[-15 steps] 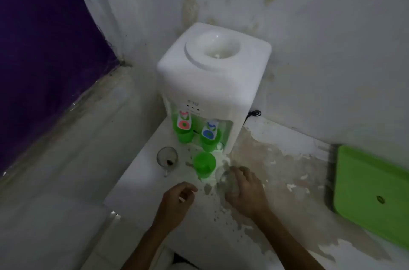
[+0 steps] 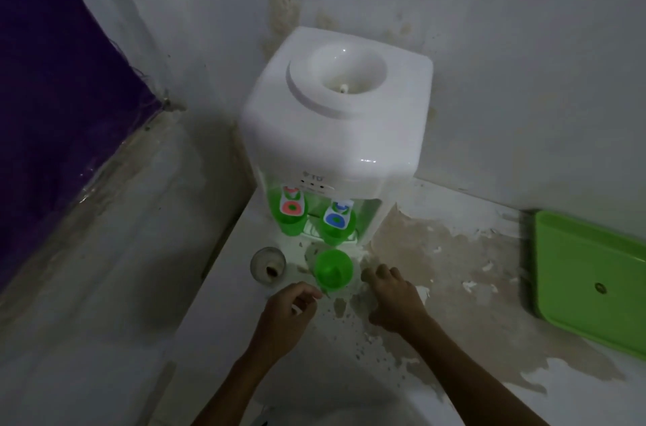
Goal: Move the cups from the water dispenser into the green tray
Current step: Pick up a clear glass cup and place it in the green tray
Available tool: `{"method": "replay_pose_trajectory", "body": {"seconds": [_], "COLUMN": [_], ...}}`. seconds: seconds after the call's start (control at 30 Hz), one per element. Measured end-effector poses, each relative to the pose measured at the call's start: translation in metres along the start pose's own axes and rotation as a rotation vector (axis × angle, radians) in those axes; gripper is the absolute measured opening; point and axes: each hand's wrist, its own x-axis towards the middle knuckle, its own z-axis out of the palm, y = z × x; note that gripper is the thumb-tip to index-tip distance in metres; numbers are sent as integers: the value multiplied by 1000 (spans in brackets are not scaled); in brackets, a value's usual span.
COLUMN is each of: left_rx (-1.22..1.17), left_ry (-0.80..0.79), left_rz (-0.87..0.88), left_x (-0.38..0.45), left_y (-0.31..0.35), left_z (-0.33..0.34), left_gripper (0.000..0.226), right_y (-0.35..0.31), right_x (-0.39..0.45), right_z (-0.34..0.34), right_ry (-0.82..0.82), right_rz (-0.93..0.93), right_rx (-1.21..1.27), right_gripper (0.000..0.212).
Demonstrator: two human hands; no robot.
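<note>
Peeling counter [image 2: 454, 286]: three green cups [image 2: 334, 268], one glass [image 2: 268, 265], one tray [image 2: 590, 282] (both hands [image 2: 395, 300] loosely curled, empty)

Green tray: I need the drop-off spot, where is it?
The green tray lies at the head view's right edge on the counter, against the wall, right of the water dispenser.

Three green cups are in view: one [image 2: 289, 223] under the red tap, one [image 2: 336, 230] under the blue tap, and one [image 2: 334, 270] standing on the surface in front of them. There is one clear glass [image 2: 268, 265], one water dispenser [image 2: 335, 132] with two taps, one green tray [image 2: 590, 282], and two hands.
</note>
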Motion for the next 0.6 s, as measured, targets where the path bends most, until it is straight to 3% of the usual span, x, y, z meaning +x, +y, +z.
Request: {"method": "replay_pose_trajectory", "body": {"seconds": [0.3, 0.5, 0.6], "left_rx": [-27, -66, -57], "left_ry": [-53, -120, -134], "left_rz": [128, 243, 269], "left_x": [15, 21, 20], "left_y": [21, 54, 70], "left_z": [12, 35, 53], "left_gripper": [38, 21, 23], "right_y": [37, 66, 79], "right_x": [-24, -51, -65], "right_z": [-19, -11, 0], "right_ry": [127, 277, 240], "right_rz": [158, 425, 528], "right_rx": [362, 1083, 1443], "right_gripper": [78, 57, 49]}}
